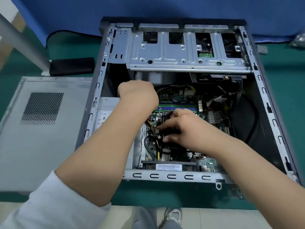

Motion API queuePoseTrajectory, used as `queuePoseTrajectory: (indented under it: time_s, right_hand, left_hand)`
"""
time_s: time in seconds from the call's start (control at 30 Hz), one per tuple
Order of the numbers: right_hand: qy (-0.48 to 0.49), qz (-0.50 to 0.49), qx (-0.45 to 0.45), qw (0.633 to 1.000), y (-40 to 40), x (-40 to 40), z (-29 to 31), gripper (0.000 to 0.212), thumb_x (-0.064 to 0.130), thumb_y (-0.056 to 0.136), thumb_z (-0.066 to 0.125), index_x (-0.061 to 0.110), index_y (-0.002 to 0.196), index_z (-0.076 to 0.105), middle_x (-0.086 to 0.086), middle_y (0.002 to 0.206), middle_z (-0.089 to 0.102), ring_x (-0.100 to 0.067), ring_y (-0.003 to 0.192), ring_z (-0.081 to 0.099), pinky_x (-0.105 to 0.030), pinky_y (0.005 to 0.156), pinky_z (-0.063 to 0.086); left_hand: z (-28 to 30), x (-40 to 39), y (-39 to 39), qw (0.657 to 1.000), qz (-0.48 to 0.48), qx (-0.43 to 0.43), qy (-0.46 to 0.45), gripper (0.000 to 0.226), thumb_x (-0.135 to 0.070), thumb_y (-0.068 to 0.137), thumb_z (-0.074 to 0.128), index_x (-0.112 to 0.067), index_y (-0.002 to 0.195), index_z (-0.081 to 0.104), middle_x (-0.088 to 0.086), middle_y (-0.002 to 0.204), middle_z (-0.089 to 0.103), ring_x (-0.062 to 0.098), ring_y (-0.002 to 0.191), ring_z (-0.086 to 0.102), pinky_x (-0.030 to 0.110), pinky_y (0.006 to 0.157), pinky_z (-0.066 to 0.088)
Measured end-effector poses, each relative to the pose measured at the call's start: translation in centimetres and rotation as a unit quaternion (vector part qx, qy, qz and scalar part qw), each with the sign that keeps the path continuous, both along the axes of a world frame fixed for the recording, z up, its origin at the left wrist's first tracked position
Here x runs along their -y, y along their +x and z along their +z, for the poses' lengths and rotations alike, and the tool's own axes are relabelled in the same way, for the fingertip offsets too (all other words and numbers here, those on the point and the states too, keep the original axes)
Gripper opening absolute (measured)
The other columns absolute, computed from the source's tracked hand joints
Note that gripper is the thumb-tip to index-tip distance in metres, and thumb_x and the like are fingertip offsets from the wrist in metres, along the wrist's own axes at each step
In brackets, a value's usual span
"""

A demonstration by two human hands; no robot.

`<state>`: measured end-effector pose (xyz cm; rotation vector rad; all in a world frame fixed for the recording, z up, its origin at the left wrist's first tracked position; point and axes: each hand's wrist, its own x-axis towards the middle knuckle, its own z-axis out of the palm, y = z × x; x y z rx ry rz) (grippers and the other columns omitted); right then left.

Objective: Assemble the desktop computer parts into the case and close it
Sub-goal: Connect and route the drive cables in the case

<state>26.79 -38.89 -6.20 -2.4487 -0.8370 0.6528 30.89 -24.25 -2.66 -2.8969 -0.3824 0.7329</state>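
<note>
1. Head view: an open computer case lies on its side on a green mat, its interior facing up.
2. Left hand: fingers curled under, knuckles up, over the upper left of the motherboard, just beside the power supply. Whether it grasps anything cannot be told, since the fingers are hidden.
3. Right hand: reaches over the board's centre, fingertips pressed down on a dark component; what they pinch is unclear.
4. Drive cage: spans the far end of the case, above both hands.
5. Side panel: removed, lying flat just left of the case, vent grille up.
6. Black cable: loops along the right inner wall.
</note>
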Motion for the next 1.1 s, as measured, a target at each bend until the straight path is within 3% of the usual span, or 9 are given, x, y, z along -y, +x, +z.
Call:
queuePoseTrajectory:
  time_s: [0.13, 0.3, 0.43, 0.53, 0.6, 0.7, 0.8, 0.9, 1.1]
  right_hand:
    - [-0.003, -0.026, 0.019, 0.999, 0.2, -0.1, -0.4, 0.055, 0.044, 0.082, 0.070, 0.031, 0.133, 0.053, 0.006, 0.093, 0.040, -0.016, 0.098, 0.044, -0.027, 0.086, 0.037]
    - [-0.016, -0.035, 0.025, 0.999, -0.3, -0.2, -0.3, 0.051, 0.046, 0.081, 0.069, 0.030, 0.128, 0.056, 0.005, 0.094, 0.039, -0.021, 0.107, 0.045, -0.030, 0.087, 0.036]
    - [-0.016, -0.056, -0.002, 0.998, -0.6, -0.4, 0.7, 0.049, 0.045, 0.080, 0.071, 0.031, 0.125, 0.058, 0.003, 0.100, 0.046, -0.020, 0.109, 0.046, -0.031, 0.093, 0.039]
    - [-0.016, -0.069, -0.013, 0.997, -1.1, -0.2, 1.0, 0.047, 0.032, 0.083, 0.072, 0.027, 0.127, 0.057, 0.002, 0.112, 0.054, -0.015, 0.107, 0.050, -0.026, 0.095, 0.038]
    - [0.007, -0.088, -0.038, 0.995, -1.3, -0.3, 2.0, 0.044, 0.021, 0.086, 0.069, 0.024, 0.128, 0.056, 0.006, 0.106, 0.052, -0.005, 0.090, 0.051, -0.018, 0.085, 0.038]
    - [0.045, -0.101, -0.027, 0.994, -1.0, -1.5, 4.3, 0.037, 0.019, 0.092, 0.061, 0.022, 0.128, 0.056, 0.012, 0.094, 0.045, 0.001, 0.077, 0.045, -0.012, 0.077, 0.034]
    - [0.087, -0.073, 0.018, 0.993, 0.6, -4.1, 7.2, 0.040, 0.025, 0.095, 0.055, 0.022, 0.135, 0.049, 0.009, 0.107, 0.046, -0.002, 0.094, 0.047, -0.018, 0.090, 0.039]
    - [0.045, 0.001, 0.105, 0.993, 2.5, -7.0, 8.9, 0.054, 0.034, 0.097, 0.051, 0.021, 0.146, 0.034, 0.003, 0.136, 0.039, -0.014, 0.126, 0.034, -0.029, 0.107, 0.032]
    - [-0.073, 0.056, 0.155, 0.984, 4.3, -11.2, 7.6, 0.059, 0.047, 0.101, 0.026, 0.022, 0.153, 0.012, 0.001, 0.161, 0.001, -0.021, 0.147, -0.005, -0.042, 0.118, -0.004]
  left_hand:
    - [-0.6, 0.2, 0.0, 0.999, -0.012, 0.031, 0.037, 0.031, -0.028, 0.088, 0.061, -0.015, 0.115, 0.062, 0.005, 0.117, 0.062, 0.027, 0.107, 0.059, 0.037, 0.079, 0.048]
    - [0.4, 0.2, -1.7, 0.989, 0.002, 0.147, -0.031, 0.044, -0.061, 0.088, 0.051, -0.017, 0.086, 0.057, 0.001, 0.072, 0.050, 0.023, 0.072, 0.052, 0.025, 0.050, 0.027]
    - [1.3, -2.0, -6.0, 0.950, -0.064, 0.261, -0.159, 0.038, -0.046, 0.098, 0.039, -0.019, 0.115, 0.059, 0.002, 0.110, 0.059, 0.023, 0.103, 0.053, 0.035, 0.080, 0.041]
    - [1.9, -4.7, -10.6, 0.907, -0.102, 0.282, -0.296, 0.035, -0.033, 0.099, 0.041, -0.023, 0.131, 0.052, -0.008, 0.131, 0.049, 0.011, 0.126, 0.039, 0.016, 0.106, 0.023]
    - [2.4, -6.7, -12.9, 0.903, -0.094, 0.267, -0.324, 0.037, -0.025, 0.101, 0.042, -0.022, 0.136, 0.050, -0.015, 0.143, 0.039, 0.002, 0.137, 0.026, 0.010, 0.111, 0.008]
    - [3.1, -8.9, -14.7, 0.897, -0.088, 0.241, -0.359, 0.031, -0.014, 0.099, 0.049, -0.019, 0.126, 0.062, -0.021, 0.136, 0.040, -0.003, 0.133, 0.031, 0.007, 0.111, 0.011]
    - [4.1, -10.2, -14.4, 0.857, 0.003, 0.307, -0.414, 0.027, -0.005, 0.094, 0.055, -0.023, 0.108, 0.070, -0.021, 0.119, 0.059, -0.009, 0.114, 0.050, 0.009, 0.102, 0.033]
    - [3.4, -11.8, -13.1, 0.812, 0.185, 0.345, -0.433, 0.024, -0.005, 0.094, 0.053, -0.020, 0.108, 0.066, -0.009, 0.112, 0.063, 0.003, 0.103, 0.057, 0.015, 0.091, 0.040]
    - [-1.0, -15.4, -11.0, 0.829, 0.375, 0.183, -0.372, 0.029, -0.014, 0.087, 0.065, -0.005, 0.115, 0.061, 0.010, 0.106, 0.065, 0.022, 0.102, 0.059, 0.024, 0.085, 0.040]
